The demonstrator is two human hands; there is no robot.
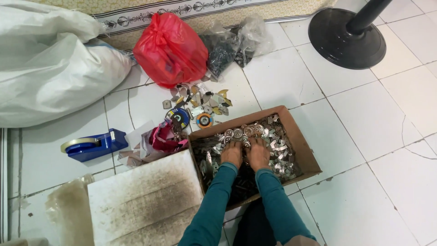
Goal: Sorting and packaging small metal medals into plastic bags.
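left hand (232, 152) flat, fingers down in metal parts (277, 146) | right hand (258, 153) the same, just beside it | parts fill cardboard box (306, 150), under and around both hands

A cardboard box (304, 150) sits on the floor (364, 114) with metal parts (277, 146) in it. Both hands, the left hand (231, 154) and the right hand (258, 154), rest side by side on the parts. Left of the box lies a tape dispenser (93, 145); behind it, loose parts (200, 107), then a tied bag (170, 49). A fan base (346, 38) stands far right.
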